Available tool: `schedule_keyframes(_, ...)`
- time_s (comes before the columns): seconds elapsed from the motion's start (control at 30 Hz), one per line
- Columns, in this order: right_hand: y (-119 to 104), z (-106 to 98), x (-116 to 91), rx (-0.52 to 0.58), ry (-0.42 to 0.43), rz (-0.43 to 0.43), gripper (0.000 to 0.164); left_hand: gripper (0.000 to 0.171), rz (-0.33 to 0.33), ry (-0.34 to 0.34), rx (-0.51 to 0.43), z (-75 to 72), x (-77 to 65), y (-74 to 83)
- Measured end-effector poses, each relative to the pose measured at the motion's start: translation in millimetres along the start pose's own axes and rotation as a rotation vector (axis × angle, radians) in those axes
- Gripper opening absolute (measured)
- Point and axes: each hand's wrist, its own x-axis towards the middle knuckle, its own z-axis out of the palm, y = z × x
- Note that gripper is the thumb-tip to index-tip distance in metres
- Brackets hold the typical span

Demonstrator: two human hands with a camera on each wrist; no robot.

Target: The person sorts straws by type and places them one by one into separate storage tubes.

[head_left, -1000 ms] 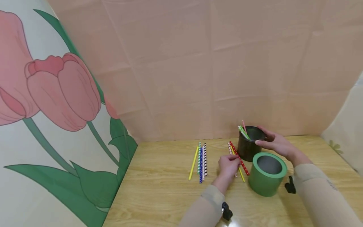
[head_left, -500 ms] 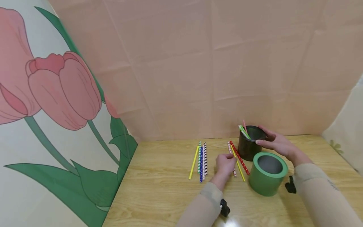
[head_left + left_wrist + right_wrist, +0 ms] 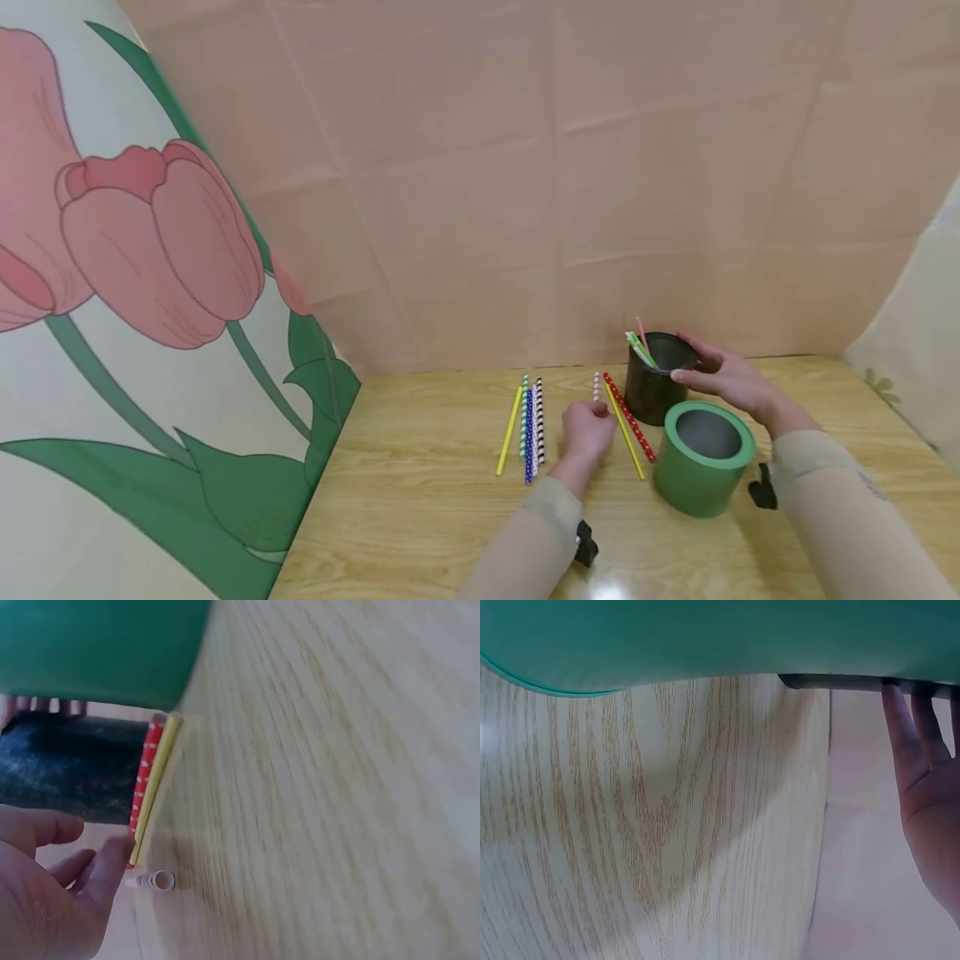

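My left hand is low over a pink-and-white straw, covering its middle. In the left wrist view, the fingers are loosely bent, with the fingertips right by that straw and the thumb apart from them. A red dotted straw and a yellow straw lie to its right. My right hand grips the rim of a black cup, thumb at the front and fingers behind. Green-and-white straws and a pink one lean in the cup.
A green thick-rimmed pot stands in front of the black cup, close to my right forearm. Further left, several straws lie side by side, with a yellow straw outermost. A pink-beige cloth hangs behind the wooden table.
My left hand has drawn back leftward from the red and yellow straws, and the pink-and-white straw has shifted left, away from them. My right hand keeps its hold on the black cup.
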Motion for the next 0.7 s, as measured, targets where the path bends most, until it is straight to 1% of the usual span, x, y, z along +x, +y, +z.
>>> schedule_keyframes(0.07,1.8,-0.5,2.0,0.009,-0.004,0.0,0.089,0.017,0.028,-0.021,0.075,5.0,3.9,-1.8)
schedule_keyframes(0.13,3.4,-0.6,3.7,0.016,-0.008,-0.002,0.089,0.015,0.03,-0.027,0.14,10.5,6.5,-3.5)
schedule_keyframes(0.17,4.2,-0.7,4.4,0.022,-0.008,-0.002,0.089,0.014,0.026,-0.023,0.164,12.9,7.6,-4.1)
schedule_keyframes(0.23,4.6,-0.3,4.7,0.019,-0.004,-0.005,0.089,0.016,-0.014,-0.012,0.192,16.6,8.2,-5.7)
schedule_keyframes(0.33,4.2,0.6,4.0,0.014,0.003,-0.011,0.089,0.022,-0.076,-0.002,0.217,20.2,7.7,-8.2)
schedule_keyframes(0.4,3.7,0.9,3.6,0.016,0.005,-0.013,0.089,0.025,-0.117,-0.01,0.233,21.9,7.6,-9.8)
schedule_keyframes(0.43,3.6,0.9,3.5,0.014,0.005,-0.013,0.089,0.026,-0.127,-0.012,0.235,22.8,7.7,-10.6)
schedule_keyframes(0.57,2.6,0.2,3.0,0.018,-0.001,-0.008,0.09,0.028,-0.153,-0.011,0.225,25.5,6.9,-12.4)
schedule_keyframes(0.7,2.4,-0.6,3.4,0.025,-0.001,-0.01,0.089,0.031,-0.153,0.007,0.229,27.8,6.4,-13.0)
